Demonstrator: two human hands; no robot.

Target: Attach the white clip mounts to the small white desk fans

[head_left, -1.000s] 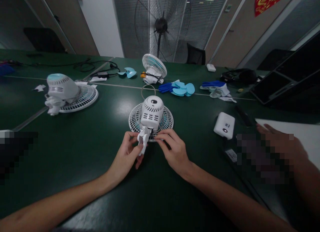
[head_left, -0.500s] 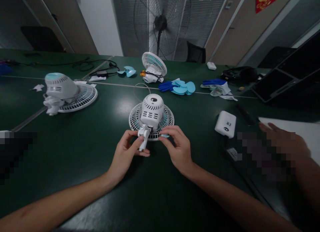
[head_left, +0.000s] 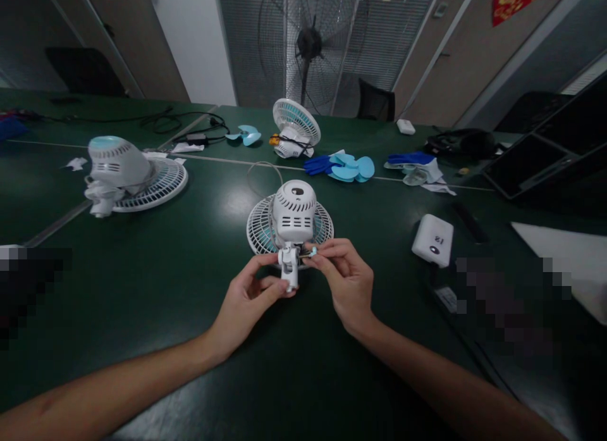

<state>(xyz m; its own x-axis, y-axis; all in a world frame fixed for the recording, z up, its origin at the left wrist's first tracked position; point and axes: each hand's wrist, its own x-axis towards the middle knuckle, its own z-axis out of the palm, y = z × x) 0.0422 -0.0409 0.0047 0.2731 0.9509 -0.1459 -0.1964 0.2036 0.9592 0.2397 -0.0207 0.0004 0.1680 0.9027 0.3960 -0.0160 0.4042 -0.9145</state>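
Note:
A small white desk fan (head_left: 293, 214) lies face down on the dark green table (head_left: 190, 289), grille on the surface and motor housing up. Its white hinge bracket (head_left: 288, 270) points toward me. My left hand (head_left: 249, 298) pinches the lower end of that bracket between thumb and fingers. My right hand (head_left: 346, 276) is closed in a pinch at the bracket's right side, holding a tiny light blue piece (head_left: 313, 252) against it.
A second fan (head_left: 124, 175) lies face down at the left, a third fan (head_left: 294, 128) stands at the back. Blue blades (head_left: 348, 169), blue gloves (head_left: 410, 159), a white box (head_left: 434, 240), cables and a laptop (head_left: 535, 162) lie about. Blurred patches cover both sides.
The fan's bracket has swung to point straight at me. My right hand has come in from the grille rim to the bracket. The other person's hand at the right has gone behind the blur.

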